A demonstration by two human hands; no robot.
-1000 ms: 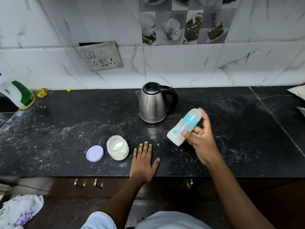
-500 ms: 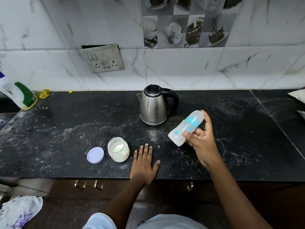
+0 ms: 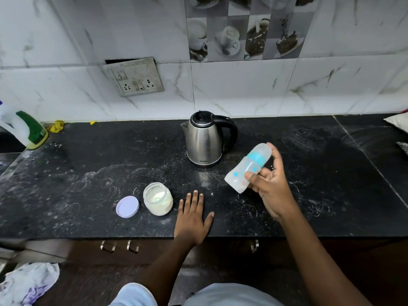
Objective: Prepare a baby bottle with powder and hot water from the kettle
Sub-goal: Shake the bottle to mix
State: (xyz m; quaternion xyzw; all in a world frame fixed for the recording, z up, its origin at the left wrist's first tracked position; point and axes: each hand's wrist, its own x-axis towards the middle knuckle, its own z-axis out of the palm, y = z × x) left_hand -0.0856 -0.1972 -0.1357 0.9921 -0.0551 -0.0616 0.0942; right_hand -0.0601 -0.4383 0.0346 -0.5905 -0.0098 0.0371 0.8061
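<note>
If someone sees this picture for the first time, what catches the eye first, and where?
The baby bottle, gripped tilted in the right hand above the dark counter, stands out first, just right of the steel kettle. Next comes the open powder jar near the front edge, its lilac lid to its left and the left hand flat to its right.

A black, powder-dusted countertop (image 3: 88, 155) carries a steel kettle (image 3: 204, 140) toward the back. Near its front edge stands an open powder jar (image 3: 157, 198), with its lilac lid (image 3: 127, 206) just left and a left hand (image 3: 193, 217) lying flat just right. A green-and-white bottle (image 3: 26, 129) stands far left.
</note>
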